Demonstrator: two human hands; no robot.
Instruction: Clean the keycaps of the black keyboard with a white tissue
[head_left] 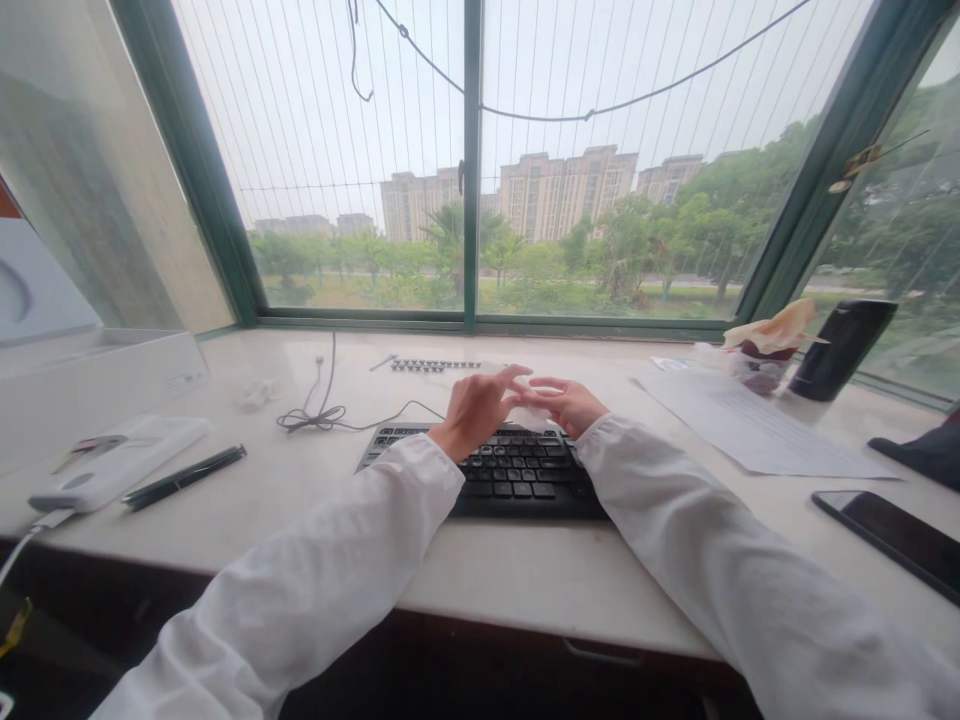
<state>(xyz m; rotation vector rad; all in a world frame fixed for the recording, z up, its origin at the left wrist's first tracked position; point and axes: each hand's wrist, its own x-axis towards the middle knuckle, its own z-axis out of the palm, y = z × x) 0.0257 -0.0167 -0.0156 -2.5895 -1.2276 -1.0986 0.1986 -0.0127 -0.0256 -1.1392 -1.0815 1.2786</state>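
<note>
A black keyboard lies on the pale stone sill-desk in front of me. Both my hands hover over its far edge, fingertips meeting. My left hand reaches rightward with thumb and fingers pinched on a small pale sheet, which looks like a tissue or wipe. My right hand grips the sheet's other side with curled fingers. Both arms are in white sleeves. The sheet is faint against the bright desk and partly hidden by the fingers.
Left of the keyboard are a tangled thin cable, a black pen and a white device. On the right lie papers, a black phone, a black cup and a food wrapper. A strip of keycaps sits by the window.
</note>
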